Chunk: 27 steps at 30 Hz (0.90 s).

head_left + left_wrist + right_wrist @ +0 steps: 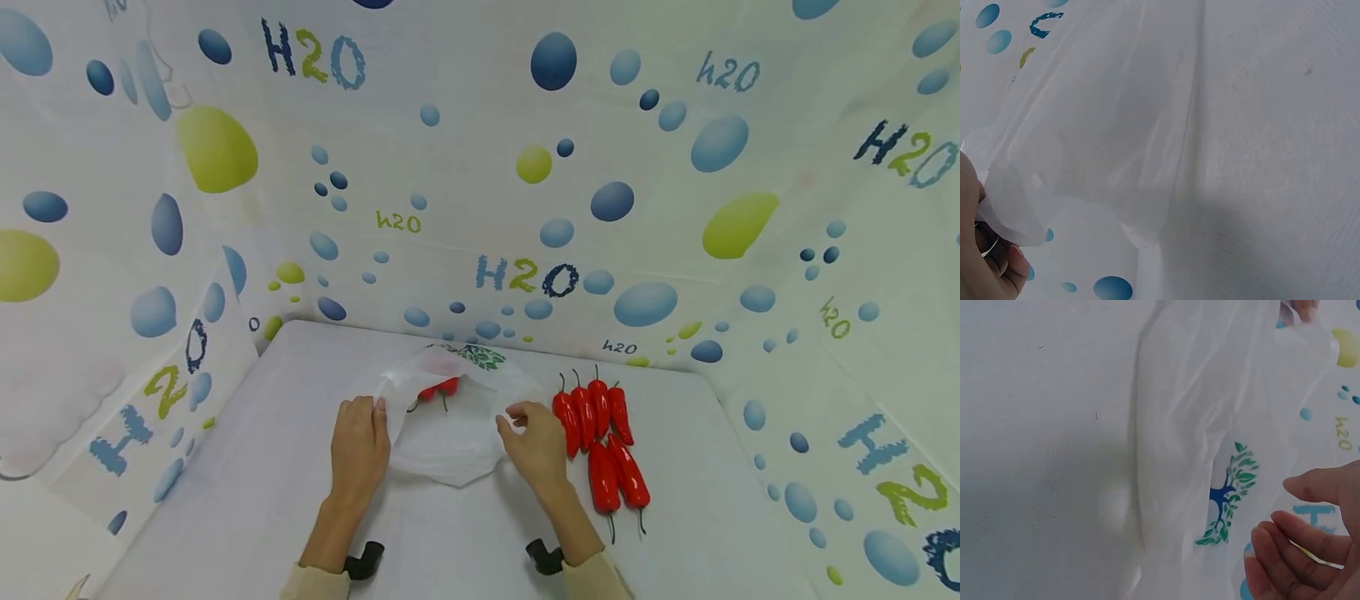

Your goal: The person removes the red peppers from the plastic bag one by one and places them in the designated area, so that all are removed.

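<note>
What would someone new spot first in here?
Probably the six shiny red chili peppers lying on the white tabletop, right of the thin white plastic bag. Two more red peppers show inside the bag's open mouth. Behind, the white wall covering printed with blue and green drops and "H2O" also stands out.

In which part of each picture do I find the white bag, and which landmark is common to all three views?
Head: the white bag is below the centre, between the left hand and the right hand.
Left wrist: it spans the upper left and middle, with the left hand at lower left.
Right wrist: it runs top to bottom through the middle, with the right hand at lower right.
Shared landmark: the blue-spotted backdrop.
</note>
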Motion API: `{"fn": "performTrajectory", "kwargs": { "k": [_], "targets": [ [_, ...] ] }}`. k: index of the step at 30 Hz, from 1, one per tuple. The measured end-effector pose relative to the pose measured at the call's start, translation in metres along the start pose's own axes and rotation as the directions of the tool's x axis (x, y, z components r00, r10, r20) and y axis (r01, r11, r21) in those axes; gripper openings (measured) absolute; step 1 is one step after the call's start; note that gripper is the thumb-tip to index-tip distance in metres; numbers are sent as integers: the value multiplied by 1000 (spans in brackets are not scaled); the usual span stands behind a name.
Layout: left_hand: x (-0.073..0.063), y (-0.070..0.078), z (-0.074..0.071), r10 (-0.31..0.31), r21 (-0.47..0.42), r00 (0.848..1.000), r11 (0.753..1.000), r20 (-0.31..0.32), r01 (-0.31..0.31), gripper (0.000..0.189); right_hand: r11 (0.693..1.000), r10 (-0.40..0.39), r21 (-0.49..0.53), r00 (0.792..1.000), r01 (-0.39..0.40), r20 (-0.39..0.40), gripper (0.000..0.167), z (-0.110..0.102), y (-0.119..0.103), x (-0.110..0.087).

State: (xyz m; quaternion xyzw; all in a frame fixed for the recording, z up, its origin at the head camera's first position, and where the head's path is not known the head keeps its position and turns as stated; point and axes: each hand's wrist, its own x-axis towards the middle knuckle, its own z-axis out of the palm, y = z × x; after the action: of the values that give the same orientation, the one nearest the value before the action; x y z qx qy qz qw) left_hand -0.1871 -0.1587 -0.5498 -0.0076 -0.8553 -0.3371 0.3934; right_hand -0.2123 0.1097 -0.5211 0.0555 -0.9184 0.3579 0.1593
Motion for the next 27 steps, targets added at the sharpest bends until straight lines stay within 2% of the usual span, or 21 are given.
{"fn": "performTrajectory", "kwargs": {
  "k": [6, 15, 27],
  "targets": [
    [0, -2, 0, -20, 2, 1000, 1000, 12, 20, 19, 997, -28, -74, 999, 31, 35, 24, 12, -6, 7],
    [-1, -3, 0, -4, -4, 1000, 1000, 5, 4, 19, 991, -117, -66, 991, 121, 61, 22, 23, -16, 20],
    [0, -2, 0, 1, 3, 1000, 1000, -1, -1, 20, 990, -114, -69, 987, 123, 113, 22, 42, -17, 36]
  ]
}}
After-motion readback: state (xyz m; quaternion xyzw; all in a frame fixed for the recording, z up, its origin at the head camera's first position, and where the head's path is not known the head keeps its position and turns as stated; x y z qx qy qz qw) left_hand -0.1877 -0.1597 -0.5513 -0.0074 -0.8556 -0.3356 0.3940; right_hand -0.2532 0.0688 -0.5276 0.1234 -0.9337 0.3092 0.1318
